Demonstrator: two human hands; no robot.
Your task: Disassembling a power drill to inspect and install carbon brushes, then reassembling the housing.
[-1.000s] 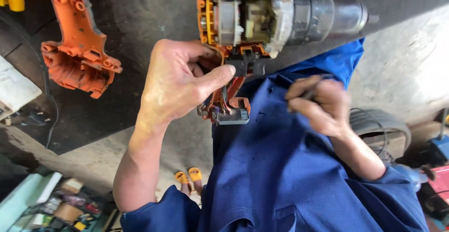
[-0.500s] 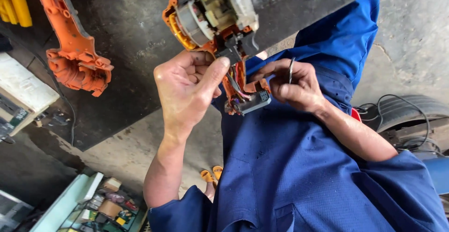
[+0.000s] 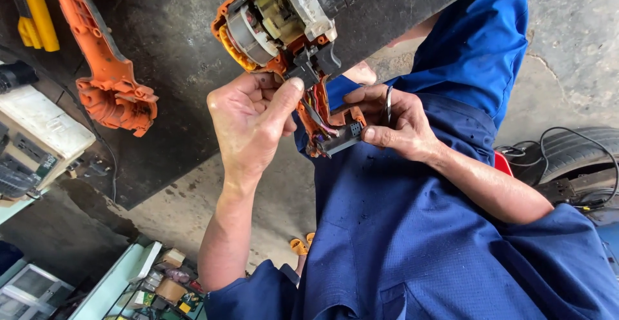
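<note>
At twelve o'clock, the left hand (image 3: 251,123) grips the opened drill (image 3: 284,23) by its trigger; the right hand (image 3: 393,123) pinches its grey connector block (image 3: 340,139) and a metal ring (image 3: 388,104).

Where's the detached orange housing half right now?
In the head view, the orange housing half lies on the dark mat at upper left, beyond the left hand, beside a cream box.

Open drill (image 3: 290,23) sits at top middle, over the dark mat (image 3: 174,68). Left hand (image 3: 251,126) is just under it, w/ thumb on the trigger. Right hand (image 3: 393,123) is beside it, on the plug block (image 3: 342,141). Loose drill shell (image 3: 106,62) lies far left on mat.
</note>
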